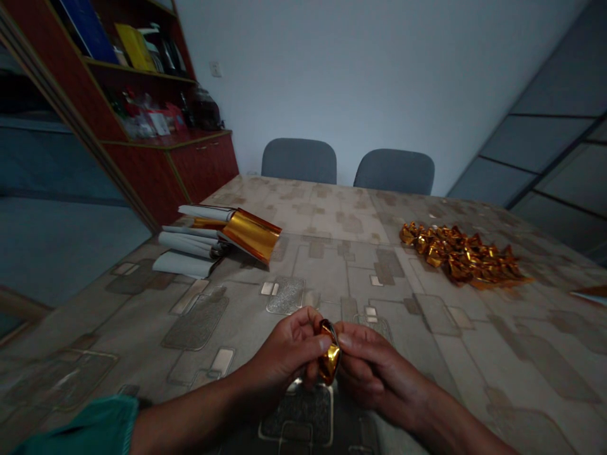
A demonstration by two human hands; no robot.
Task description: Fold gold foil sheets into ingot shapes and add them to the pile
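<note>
My left hand (289, 354) and my right hand (374, 366) meet low in the middle of the view, pinching a small crumpled gold foil piece (329, 357) between their fingers. What the foil wraps, if anything, is hidden. Farther off to the right lies a heap of several gold foil-wrapped sweets (459, 256). To the left rests a sheet of gold foil (251, 235), curling up on a stack of white-backed sheets and rolls (190, 245). Neither hand touches these.
A patterned table cover (332, 272) spans the tabletop under everything. Two grey chairs (298, 161) stand beyond the far edge. A red wooden shelf cabinet (161, 126) holding bottles and folders stands at the back left. An orange-edged flat item (590, 294) pokes in at the right.
</note>
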